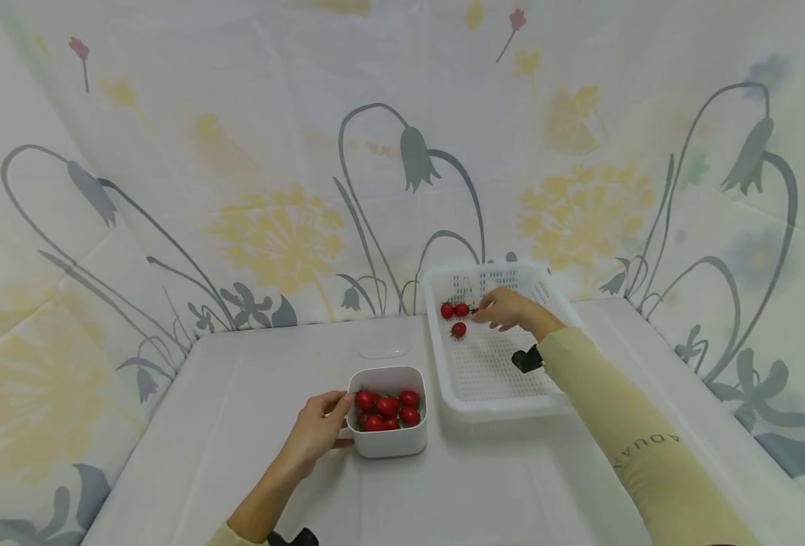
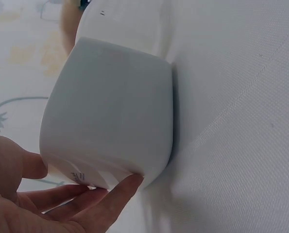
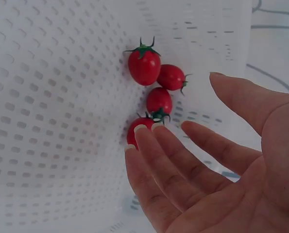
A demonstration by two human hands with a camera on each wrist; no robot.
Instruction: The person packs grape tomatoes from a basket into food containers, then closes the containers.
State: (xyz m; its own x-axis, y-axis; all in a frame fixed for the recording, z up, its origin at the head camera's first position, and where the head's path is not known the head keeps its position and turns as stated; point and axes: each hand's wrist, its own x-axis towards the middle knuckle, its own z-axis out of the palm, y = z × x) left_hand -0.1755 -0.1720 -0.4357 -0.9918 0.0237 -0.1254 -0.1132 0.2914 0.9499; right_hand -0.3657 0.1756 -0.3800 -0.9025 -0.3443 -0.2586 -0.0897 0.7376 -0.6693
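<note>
My left hand touches the left side of a white square container. In the left wrist view its fairly straight fingers lie against the outer wall, with the thumb near the rim. Several cherry tomatoes with green stems fill the container. Over the white perforated basket, my right hand reaches down. The right wrist view shows this hand with fingers extended and apart, gripping nothing. Its fingertips are close to a cherry tomato, partly covering it; other cherry tomatoes lie beside it.
The basket stands to the right of the container, near the back of the white-covered table. A clear flat lid-like piece lies behind the container. Flower-patterned cloth hangs behind and along both sides.
</note>
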